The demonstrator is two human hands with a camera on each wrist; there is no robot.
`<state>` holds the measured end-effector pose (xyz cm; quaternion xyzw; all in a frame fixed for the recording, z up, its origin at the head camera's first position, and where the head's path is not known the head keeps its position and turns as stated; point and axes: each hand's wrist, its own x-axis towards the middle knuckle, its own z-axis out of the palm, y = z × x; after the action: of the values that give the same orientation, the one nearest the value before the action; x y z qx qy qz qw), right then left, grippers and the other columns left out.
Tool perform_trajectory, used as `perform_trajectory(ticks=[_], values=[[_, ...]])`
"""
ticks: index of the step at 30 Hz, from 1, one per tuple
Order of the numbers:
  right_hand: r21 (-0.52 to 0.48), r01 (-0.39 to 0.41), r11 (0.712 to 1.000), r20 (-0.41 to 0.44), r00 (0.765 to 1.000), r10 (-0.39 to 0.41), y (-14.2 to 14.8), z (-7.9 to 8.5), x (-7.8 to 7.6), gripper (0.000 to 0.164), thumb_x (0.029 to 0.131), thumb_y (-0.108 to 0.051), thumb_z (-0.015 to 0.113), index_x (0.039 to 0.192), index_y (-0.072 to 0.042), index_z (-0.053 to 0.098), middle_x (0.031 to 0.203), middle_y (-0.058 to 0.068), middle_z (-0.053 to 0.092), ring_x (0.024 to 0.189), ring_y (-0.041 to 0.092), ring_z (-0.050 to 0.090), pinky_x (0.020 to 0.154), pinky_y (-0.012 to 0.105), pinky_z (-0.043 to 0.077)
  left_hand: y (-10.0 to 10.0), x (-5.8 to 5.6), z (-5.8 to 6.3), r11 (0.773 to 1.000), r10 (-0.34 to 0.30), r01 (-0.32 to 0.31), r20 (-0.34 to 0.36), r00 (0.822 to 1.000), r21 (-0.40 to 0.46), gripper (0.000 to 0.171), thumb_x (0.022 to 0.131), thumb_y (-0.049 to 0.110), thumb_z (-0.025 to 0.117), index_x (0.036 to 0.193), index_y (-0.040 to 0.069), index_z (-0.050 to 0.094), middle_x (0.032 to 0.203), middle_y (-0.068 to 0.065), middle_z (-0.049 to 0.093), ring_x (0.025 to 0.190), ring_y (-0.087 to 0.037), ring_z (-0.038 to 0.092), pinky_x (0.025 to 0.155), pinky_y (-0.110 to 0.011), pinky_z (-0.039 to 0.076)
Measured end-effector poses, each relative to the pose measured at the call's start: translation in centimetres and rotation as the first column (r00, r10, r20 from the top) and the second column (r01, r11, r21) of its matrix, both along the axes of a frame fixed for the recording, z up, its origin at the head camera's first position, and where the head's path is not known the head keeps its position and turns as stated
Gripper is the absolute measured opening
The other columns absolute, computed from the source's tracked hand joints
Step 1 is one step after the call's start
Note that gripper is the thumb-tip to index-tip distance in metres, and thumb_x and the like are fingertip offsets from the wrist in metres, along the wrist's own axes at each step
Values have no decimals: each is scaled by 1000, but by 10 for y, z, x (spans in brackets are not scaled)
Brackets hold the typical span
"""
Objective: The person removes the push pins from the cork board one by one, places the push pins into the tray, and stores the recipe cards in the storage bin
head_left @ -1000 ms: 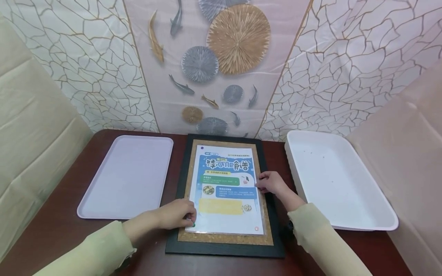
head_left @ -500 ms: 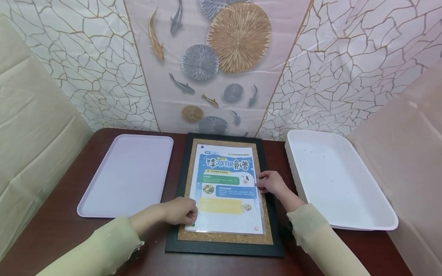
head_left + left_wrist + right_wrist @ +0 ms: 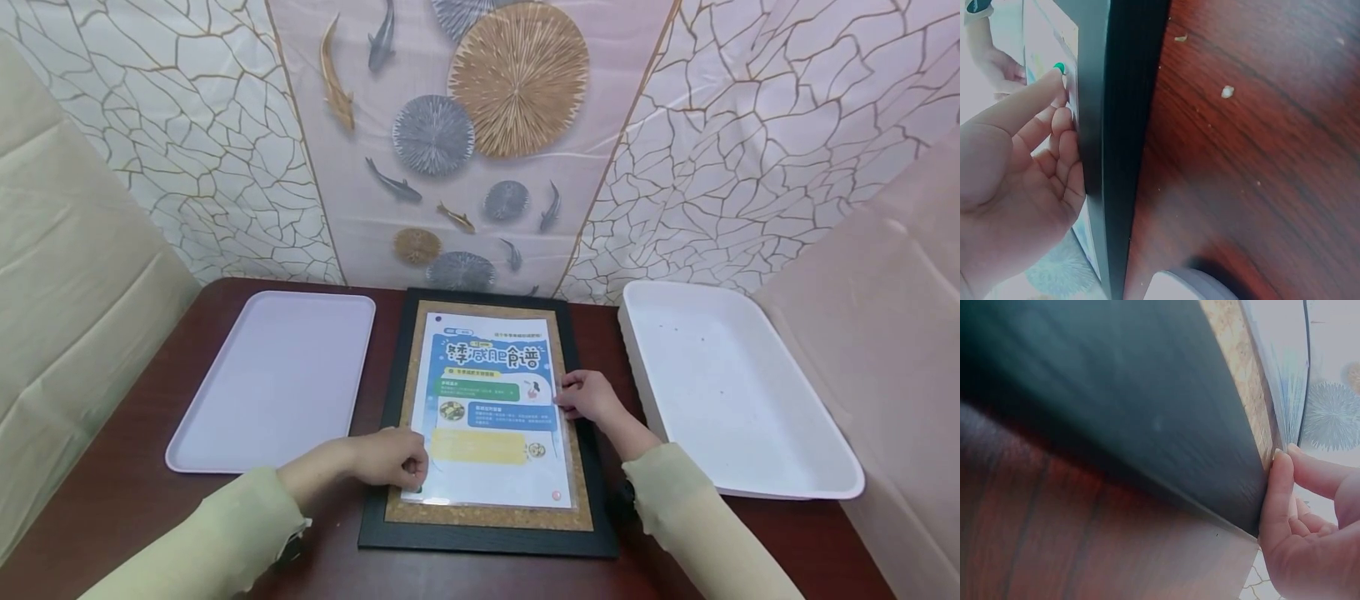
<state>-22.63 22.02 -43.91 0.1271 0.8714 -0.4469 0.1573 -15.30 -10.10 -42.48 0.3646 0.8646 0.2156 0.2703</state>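
A laminated poster [image 3: 487, 483], blue and white with printed text, lies on a black-framed cork board [image 3: 525, 518]. At the poster's lower left corner is my left hand [image 3: 390, 458], its fingers curled. A green push pin [image 3: 1059, 67] shows at the thumb tip in the left wrist view, the thumb pressed against it. My right hand [image 3: 592, 397] is at the poster's right edge. In the right wrist view its thumb and forefinger pinch that edge, beside the cork strip. A dark pin [image 3: 438, 318] sits in the poster's upper left corner.
A pale lilac tray [image 3: 277, 383] lies left of the board on the dark red table [image 3: 330, 550]. To the right stands a deep white tray [image 3: 742, 417] with several small dark specks in it. A patterned cloth [image 3: 495, 192] hangs behind the table.
My left hand has turned and shifted slightly right at the lower left corner, now covering more of the green pin. The right hand has stayed in place, and so has the board.
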Motion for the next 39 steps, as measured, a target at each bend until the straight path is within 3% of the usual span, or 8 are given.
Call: perform_trajectory(ticks=[6,9,15,23,26,31,36,39], values=[[10,-8,1000,-6,1000,8,0,0,0,37,87,-7,63,121,5,52,99,22,63,69,15,63,64,28,55,-3,4,0,997,-71,70,-47,996,-31,9,76,21,70,67,22,66,75,8,45,75,-4,35,68,-19,27],[5,-7,1000,-5,1000,7,0,0,0,37,87,-6,63,121,5,52,99,22,63,69,15,63,64,27,55,-7,2,1,998,-63,63,-5,998,27,9,79,17,68,70,19,67,76,7,48,76,-3,38,69,-18,31],[-7,-10,1000,4,1000,10,-2,1,0,38,87,-6,63,121,5,52,100,22,64,70,15,64,65,27,55,-19,-12,5,984,20,-40,116,993,172,9,86,12,63,78,11,65,74,8,57,68,0,48,66,-18,42],[4,-15,1000,8,1000,14,-1,3,2,39,88,-8,62,123,5,50,102,22,63,72,16,63,66,28,55,-53,-48,11,941,220,-204,-28,975,268,9,89,10,59,83,6,64,79,-1,64,73,-6,52,71,-24,46],[9,-16,1000,7,1000,16,-1,3,3,39,88,-8,62,123,5,51,101,22,63,72,16,64,66,28,55,-66,-63,12,910,348,-319,-68,935,265,9,90,10,58,85,5,63,82,-5,64,75,-10,51,70,-26,44],[18,-16,1000,-2,1000,16,-1,3,2,39,88,-8,63,122,5,51,100,22,63,70,15,63,66,27,55,-79,-84,12,833,533,-488,-142,834,262,14,90,10,57,84,-1,64,79,-9,63,72,-14,51,65,-27,41],[19,-8,1000,-5,1000,8,-1,2,2,39,88,-8,63,123,5,51,99,21,62,71,16,64,65,27,55,-90,-101,10,750,657,-614,-169,734,247,18,90,10,55,86,-5,64,75,-14,65,66,-14,53,62,-24,40],[18,-10,1000,-12,1000,10,-1,1,2,39,88,-8,62,122,5,51,100,22,62,72,16,64,66,28,55,-97,-108,8,720,693,-658,-180,698,222,22,90,11,53,87,-8,63,73,-14,64,65,-14,52,61,-23,38]])
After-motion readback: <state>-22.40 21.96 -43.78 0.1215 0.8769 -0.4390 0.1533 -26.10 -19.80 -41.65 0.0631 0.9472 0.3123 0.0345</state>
